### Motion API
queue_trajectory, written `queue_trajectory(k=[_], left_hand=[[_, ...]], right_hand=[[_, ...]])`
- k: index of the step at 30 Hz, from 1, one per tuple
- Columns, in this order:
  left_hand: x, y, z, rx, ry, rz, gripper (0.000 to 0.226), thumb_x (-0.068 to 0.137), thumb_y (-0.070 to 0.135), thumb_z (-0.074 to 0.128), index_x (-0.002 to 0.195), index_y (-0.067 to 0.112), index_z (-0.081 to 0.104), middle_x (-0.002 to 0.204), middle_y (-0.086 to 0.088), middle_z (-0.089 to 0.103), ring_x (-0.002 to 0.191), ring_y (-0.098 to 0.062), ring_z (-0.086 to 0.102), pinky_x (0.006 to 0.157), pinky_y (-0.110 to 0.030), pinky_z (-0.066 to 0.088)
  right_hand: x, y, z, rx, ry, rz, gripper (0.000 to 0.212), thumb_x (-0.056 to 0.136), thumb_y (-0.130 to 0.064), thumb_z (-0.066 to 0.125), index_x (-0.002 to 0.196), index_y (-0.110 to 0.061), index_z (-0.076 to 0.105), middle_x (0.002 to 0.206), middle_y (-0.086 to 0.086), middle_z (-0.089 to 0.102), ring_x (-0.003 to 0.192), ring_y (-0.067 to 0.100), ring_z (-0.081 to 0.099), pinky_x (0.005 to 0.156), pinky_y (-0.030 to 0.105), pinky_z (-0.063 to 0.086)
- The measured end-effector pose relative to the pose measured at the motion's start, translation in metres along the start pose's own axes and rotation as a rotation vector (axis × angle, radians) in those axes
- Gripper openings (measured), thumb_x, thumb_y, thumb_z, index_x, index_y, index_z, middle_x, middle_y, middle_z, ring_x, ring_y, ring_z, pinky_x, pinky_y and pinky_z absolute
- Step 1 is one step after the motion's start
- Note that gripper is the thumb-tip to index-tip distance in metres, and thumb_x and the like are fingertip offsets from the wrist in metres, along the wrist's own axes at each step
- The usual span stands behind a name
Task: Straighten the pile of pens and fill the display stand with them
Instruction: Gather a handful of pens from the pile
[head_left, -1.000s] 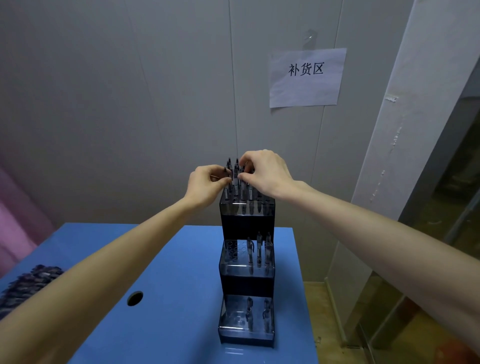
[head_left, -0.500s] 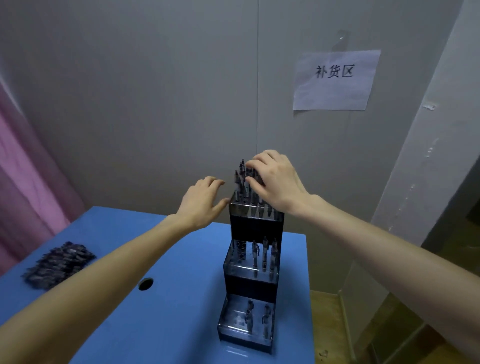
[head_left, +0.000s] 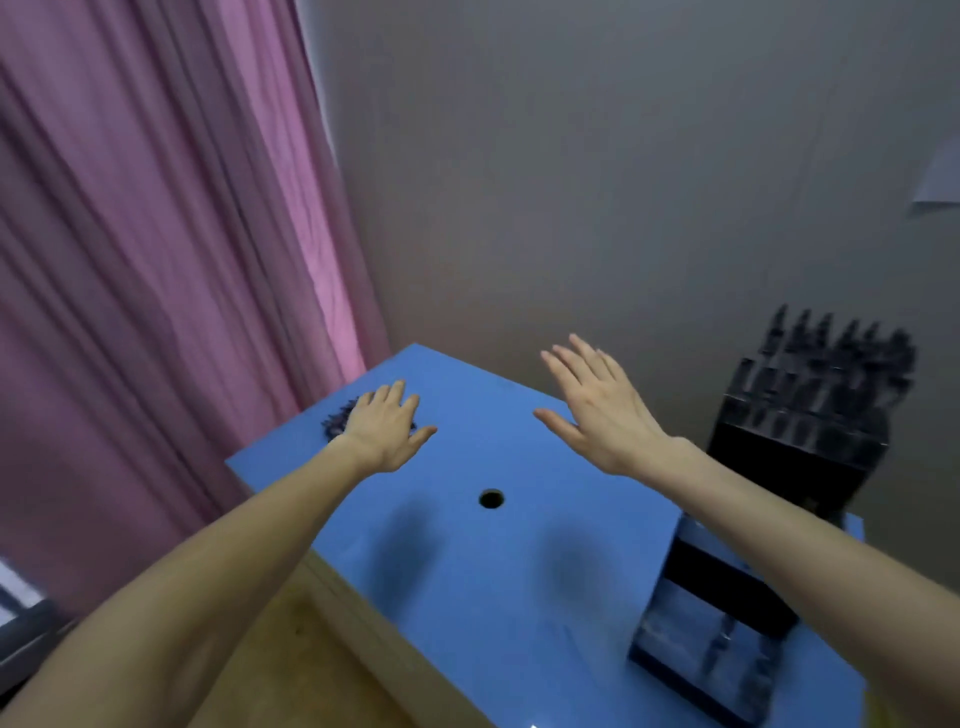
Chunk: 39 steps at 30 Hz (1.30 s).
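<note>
**Reaching for the pen pile**

Left hand (head_left: 385, 431), fingers straight, covers the pile of pens (head_left: 337, 420) at left centre, presumably to gather more. Right hand (head_left: 597, 405) hovers spread, empty. Display stand (head_left: 795, 452) occupies the blue desk (head_left: 467, 571) at right, top tier stocked.

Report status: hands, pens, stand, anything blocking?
Left hand open, over the pen pile. Right hand open, empty, above the table. Display stand top tier full of pens. Nothing blocking.
</note>
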<state>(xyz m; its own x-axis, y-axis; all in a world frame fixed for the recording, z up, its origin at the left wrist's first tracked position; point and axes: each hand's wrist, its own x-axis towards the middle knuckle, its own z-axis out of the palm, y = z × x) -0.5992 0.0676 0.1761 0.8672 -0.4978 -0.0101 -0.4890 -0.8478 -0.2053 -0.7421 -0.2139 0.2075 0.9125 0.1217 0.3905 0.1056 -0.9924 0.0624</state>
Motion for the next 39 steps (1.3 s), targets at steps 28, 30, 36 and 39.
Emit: queue_trajectory(k=[28, 30, 36, 39], left_hand=[[0.055, -0.325, 0.180, -0.302, -0.488, -0.072, 0.076, 0.103, 0.053, 0.048, 0.162, 0.018, 0.015, 0.169, -0.008, 0.010, 0.133, -0.031, 0.051, 0.103, -0.042, 0.047], [0.074, -0.335, 0.194, -0.308, -0.508, -0.074, 0.074, 0.103, 0.053, 0.049, 0.161, 0.017, 0.019, 0.165, -0.006, 0.020, 0.130, -0.031, 0.053, 0.102, -0.043, 0.047], [0.159, -0.352, 0.207, -0.353, -0.568, -0.057, 0.071, 0.102, 0.051, 0.053, 0.158, 0.015, 0.028, 0.160, -0.007, 0.035, 0.141, -0.028, 0.045, 0.112, -0.040, 0.040], [0.204, -0.350, 0.214, -0.391, -0.541, -0.017, 0.068, 0.102, 0.049, 0.052, 0.157, 0.014, 0.032, 0.159, -0.007, 0.039, 0.142, -0.027, 0.044, 0.113, -0.039, 0.040]], right_hand=[[0.254, -0.268, 0.250, 0.148, -0.527, 0.130, 0.043, 0.097, -0.039, 0.055, 0.128, -0.011, 0.049, 0.133, 0.011, 0.052, 0.128, 0.031, 0.044, 0.105, 0.043, 0.038], [0.275, -0.270, 0.273, 0.164, -0.497, 0.119, 0.041, 0.096, -0.035, 0.055, 0.128, -0.011, 0.050, 0.132, 0.010, 0.053, 0.125, 0.031, 0.046, 0.103, 0.042, 0.039], [0.339, -0.232, 0.320, 0.296, -0.517, 0.345, 0.045, 0.098, -0.033, 0.053, 0.136, -0.010, 0.050, 0.130, 0.013, 0.054, 0.121, 0.034, 0.050, 0.097, 0.041, 0.045], [0.360, -0.207, 0.343, 0.388, -0.542, 0.494, 0.053, 0.100, -0.037, 0.053, 0.143, -0.008, 0.047, 0.140, 0.014, 0.050, 0.128, 0.033, 0.048, 0.103, 0.042, 0.045]])
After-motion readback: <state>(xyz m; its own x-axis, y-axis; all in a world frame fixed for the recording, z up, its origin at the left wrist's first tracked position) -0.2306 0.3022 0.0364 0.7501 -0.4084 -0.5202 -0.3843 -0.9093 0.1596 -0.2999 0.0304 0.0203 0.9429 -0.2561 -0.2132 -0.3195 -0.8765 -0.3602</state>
